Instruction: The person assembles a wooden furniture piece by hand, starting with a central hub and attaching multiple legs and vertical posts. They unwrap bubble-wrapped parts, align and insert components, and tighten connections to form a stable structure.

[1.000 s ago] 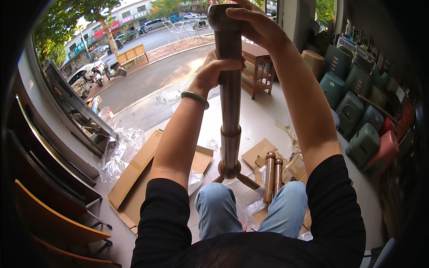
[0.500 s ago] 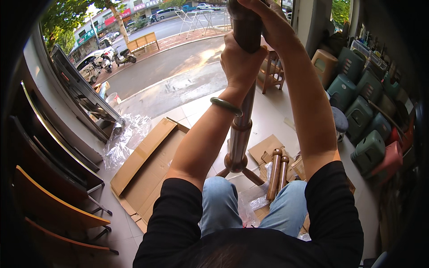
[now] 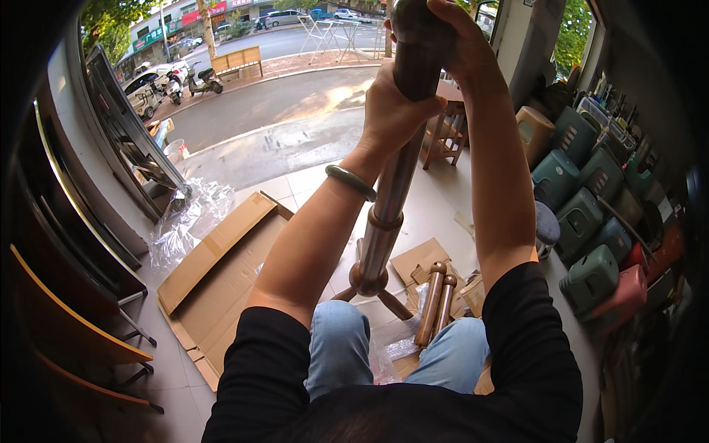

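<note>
Fingers of left hand (image 3: 395, 111) wrapped tight round upper shaft of tall dark-brown turned wooden post (image 3: 388, 214), clamped just under its top. Fingers of right hand (image 3: 454, 40) curled over rounded top end of same post, closed on it from above. Green bangle (image 3: 351, 182) on left wrist.

Post stood upright between knees in blue jeans (image 3: 340, 347), lower end at floor, small wooden feet (image 3: 391, 301) splayed from ringed collar near base. Two shorter brown turned wooden spindles (image 3: 436, 303) leaned beside right knee, touching each other, not in hand. Flattened brown cardboard sheets (image 3: 221, 273) and clear plastic wrap (image 3: 188, 221) lay on pale tiled floor (image 3: 310, 184) to left; stacked green plastic stools (image 3: 583, 214) well apart on right.

Step judged: assembly of post into its base, both hands bearing or twisting at the top. Whether seated fully in base: could not tell. Next move judged to call for firm two-handed hold, shaft kept plumb so feet stay flat, spindles left within reach.

Against frame one second earlier: same two-handed hold, left below right. Hands and post top sat higher and nearer the upper edge of view, left forearm more steeply raised. Spindles and cardboard unmoved.
</note>
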A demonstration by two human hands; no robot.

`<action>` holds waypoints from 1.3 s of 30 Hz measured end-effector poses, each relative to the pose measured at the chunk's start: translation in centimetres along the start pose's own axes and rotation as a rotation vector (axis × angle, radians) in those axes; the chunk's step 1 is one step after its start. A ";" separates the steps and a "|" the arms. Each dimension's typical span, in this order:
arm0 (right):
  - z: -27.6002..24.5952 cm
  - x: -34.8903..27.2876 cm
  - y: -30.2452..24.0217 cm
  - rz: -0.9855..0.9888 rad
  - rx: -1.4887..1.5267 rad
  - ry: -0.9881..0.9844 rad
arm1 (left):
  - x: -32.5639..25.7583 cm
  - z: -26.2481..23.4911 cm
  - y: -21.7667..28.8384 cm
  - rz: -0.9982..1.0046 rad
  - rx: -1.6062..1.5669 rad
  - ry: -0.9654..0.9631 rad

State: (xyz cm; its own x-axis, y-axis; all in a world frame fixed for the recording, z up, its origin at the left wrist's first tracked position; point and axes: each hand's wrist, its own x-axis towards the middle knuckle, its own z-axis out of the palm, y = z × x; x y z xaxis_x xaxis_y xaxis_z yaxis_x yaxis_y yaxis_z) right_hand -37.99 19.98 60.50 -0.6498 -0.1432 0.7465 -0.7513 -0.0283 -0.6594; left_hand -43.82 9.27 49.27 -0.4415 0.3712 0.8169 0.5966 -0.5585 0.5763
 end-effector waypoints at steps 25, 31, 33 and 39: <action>2.9 -1.7 0.5 -0.054 -0.148 0.382 | -1.6 2.2 1.8 -0.148 0.467 0.272; 3.5 -1.4 0.7 -0.082 -0.261 0.483 | -1.4 1.5 0.9 -0.106 0.402 0.231; 3.5 -1.4 0.8 -0.093 -0.266 0.491 | -1.3 1.4 0.6 -0.095 0.376 0.220; 3.8 -1.3 1.1 -0.118 -0.324 0.527 | -1.1 0.8 0.3 -0.084 0.261 0.145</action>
State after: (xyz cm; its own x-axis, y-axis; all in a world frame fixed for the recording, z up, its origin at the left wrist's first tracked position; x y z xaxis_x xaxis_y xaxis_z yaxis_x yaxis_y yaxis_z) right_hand -37.54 16.43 58.45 -0.4676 0.3521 0.8108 -0.7647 0.2991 -0.5708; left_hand -42.64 9.29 48.54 -0.5767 0.2874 0.7647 0.6976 -0.3140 0.6440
